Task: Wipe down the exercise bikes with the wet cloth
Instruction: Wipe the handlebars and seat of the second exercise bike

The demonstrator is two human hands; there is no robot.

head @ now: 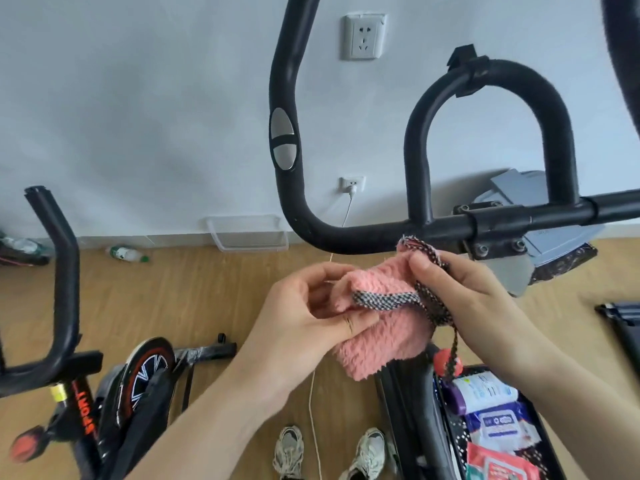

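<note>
1. Just below the middle of the frame, I hold the pink fluffy cloth (pixel 384 327) bunched between both hands, under the black handlebar (pixel 349 237) of the nearer bike.
2. My left hand (pixel 311 306) pinches the cloth's left fold between thumb and fingers.
3. My right hand (pixel 464 292) grips its upper right corner, fingers closed over the black-and-white woven trim (pixel 384 301).
4. The cloth's long axis runs roughly from upper right to lower left, its loose edge hanging toward the bottom of the frame; a thin woven loop (pixel 453 344) dangles from my right hand.
5. At lower left stands a second exercise bike (pixel 86 403); orange lettering on its frame reads "SPORT".
6. At lower right, packs of wet wipes (pixel 495 420) lie in a dark tray (pixel 450 424); their printing is too small for me to read.
7. A plastic bottle (pixel 126 253) with a green label lies on the wooden floor by the wall at left.
</note>
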